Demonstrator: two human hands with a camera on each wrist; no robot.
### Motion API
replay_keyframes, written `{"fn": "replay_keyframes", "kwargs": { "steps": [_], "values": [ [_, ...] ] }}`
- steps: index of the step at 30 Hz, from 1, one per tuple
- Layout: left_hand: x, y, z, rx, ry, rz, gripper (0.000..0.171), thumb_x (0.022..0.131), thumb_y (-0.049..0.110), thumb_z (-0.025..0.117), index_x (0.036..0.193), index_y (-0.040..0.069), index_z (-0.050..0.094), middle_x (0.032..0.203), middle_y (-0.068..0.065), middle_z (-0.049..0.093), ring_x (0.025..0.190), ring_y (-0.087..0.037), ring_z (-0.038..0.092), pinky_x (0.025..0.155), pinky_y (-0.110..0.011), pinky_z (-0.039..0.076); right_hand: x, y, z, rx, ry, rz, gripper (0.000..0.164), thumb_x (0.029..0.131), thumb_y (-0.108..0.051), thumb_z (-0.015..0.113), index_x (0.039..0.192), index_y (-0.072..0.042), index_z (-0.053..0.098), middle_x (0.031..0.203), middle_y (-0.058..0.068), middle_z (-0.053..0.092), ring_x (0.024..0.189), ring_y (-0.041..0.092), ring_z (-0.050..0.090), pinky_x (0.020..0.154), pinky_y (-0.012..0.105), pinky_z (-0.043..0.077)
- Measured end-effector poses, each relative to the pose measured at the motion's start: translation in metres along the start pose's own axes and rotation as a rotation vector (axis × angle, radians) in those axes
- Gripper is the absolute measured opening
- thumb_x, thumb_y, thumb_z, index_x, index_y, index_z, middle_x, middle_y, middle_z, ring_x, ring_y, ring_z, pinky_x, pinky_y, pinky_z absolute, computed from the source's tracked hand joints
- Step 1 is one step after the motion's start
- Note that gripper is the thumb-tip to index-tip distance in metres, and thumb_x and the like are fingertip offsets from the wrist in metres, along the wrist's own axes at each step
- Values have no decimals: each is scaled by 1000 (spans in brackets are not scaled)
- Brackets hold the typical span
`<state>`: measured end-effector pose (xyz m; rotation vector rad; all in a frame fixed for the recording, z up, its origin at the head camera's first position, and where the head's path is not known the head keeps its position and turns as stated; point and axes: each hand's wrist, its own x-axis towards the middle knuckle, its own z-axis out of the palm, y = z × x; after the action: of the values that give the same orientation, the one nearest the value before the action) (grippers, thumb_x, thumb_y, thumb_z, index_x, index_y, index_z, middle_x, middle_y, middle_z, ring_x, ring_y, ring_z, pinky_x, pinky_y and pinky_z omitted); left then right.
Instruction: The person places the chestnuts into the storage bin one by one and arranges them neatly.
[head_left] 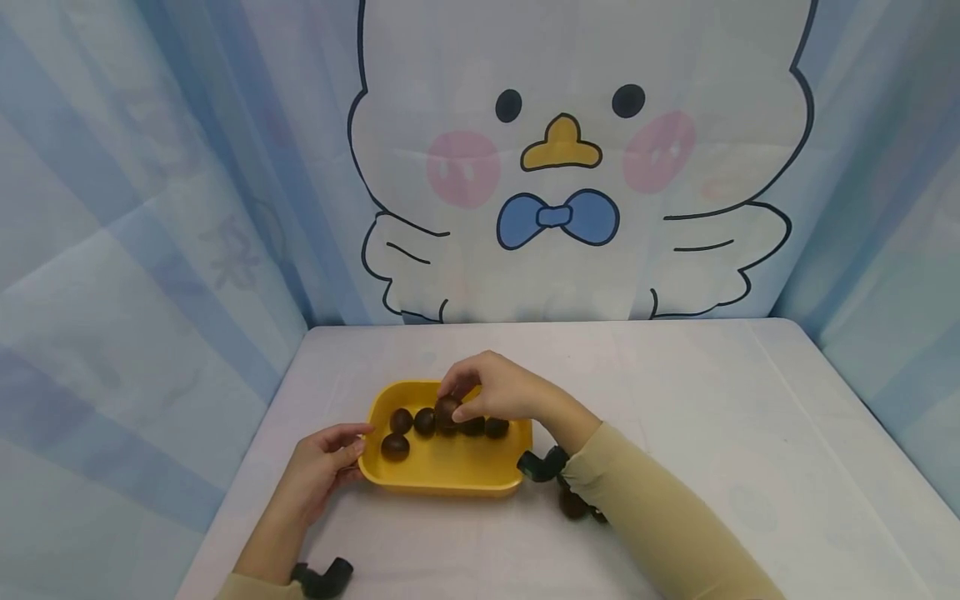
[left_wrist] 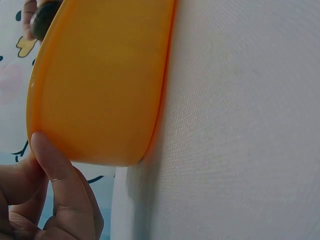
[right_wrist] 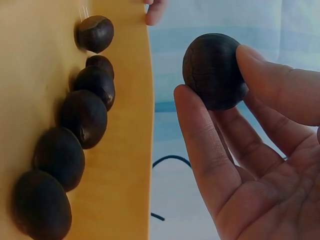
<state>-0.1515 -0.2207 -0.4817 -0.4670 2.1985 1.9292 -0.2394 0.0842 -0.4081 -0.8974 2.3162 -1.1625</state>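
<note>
A yellow tray [head_left: 465, 477] with a raised rim stands on the table, and several dark brown chestnuts lie in it, mostly in an uneven row. My left hand [head_left: 321, 467] pinches the tray's left rim between thumb and fingers, as the left wrist view also shows. Over the tray's far side, my right hand [head_left: 506, 388] holds one chestnut [right_wrist: 215, 71] between thumb and fingertips. This chestnut is raised above the others, such as the chestnut [right_wrist: 84, 119] in the row. Part of the row is hidden behind the right hand in the head view.
More chestnuts [head_left: 573, 503] lie on the white table [head_left: 712, 417] to the right of the tray, partly covered by my right sleeve [head_left: 660, 508]. A curtain [head_left: 555, 275] with a cartoon bird hangs behind the table's far edge. Dark wrist mounts are on both arms.
</note>
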Motion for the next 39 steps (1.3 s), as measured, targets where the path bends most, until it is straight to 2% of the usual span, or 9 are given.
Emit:
{"fn": "replay_keyframes", "kwargs": {
  "steps": [5,11,17,22,27,32,39],
  "values": [
    [-1,0,-1,-1,1,-3,33,104,5,68,137,2,71,104,-1,68,77,-15,64,68,-25,63,11,0,7,12,-26,-9,26,92,-11,85,114,-26,80,111,-10,78,106,11,71,95,31,61],
    [0,0,0,-1,-1,-2,32,104,5,69,136,2,72,106,-1,68,79,-16,65,69,-25,63,21,-6,15,12,-49,-26,26,92,-10,85,115,-22,80,116,-7,78,108,11,72,95,31,62],
    [-1,0,0,-3,-3,-3,32,104,5,68,136,1,71,107,-2,69,80,-16,66,69,-25,63,29,-8,24,25,-89,3,25,92,-7,85,112,-22,81,117,-6,78,107,10,72,96,29,61],
    [-2,1,0,-4,-4,-3,32,104,4,67,136,0,71,104,-1,68,80,-16,66,69,-25,63,36,-6,32,-43,-119,26,25,90,-8,86,110,-23,81,114,-8,77,101,8,70,89,24,59],
    [-3,1,-1,-7,-8,-3,32,105,5,67,136,1,71,103,-1,67,80,-15,65,69,-24,63,42,-5,39,-104,-152,13,25,89,-8,87,110,-22,81,106,-10,75,94,8,68,81,21,58],
    [-2,1,-1,-7,-10,0,32,105,7,68,136,2,72,111,-2,69,81,-15,65,70,-24,63,47,-6,44,-131,-159,5,25,89,-7,88,109,-20,81,104,-11,75,95,9,69,83,20,58],
    [-2,2,-1,-4,-9,-3,32,105,6,68,136,1,71,110,-3,68,80,-16,65,70,-24,63,51,-5,46,-186,-158,23,26,87,-9,89,109,-20,81,105,-11,74,94,7,65,86,21,56]
  ]
}}
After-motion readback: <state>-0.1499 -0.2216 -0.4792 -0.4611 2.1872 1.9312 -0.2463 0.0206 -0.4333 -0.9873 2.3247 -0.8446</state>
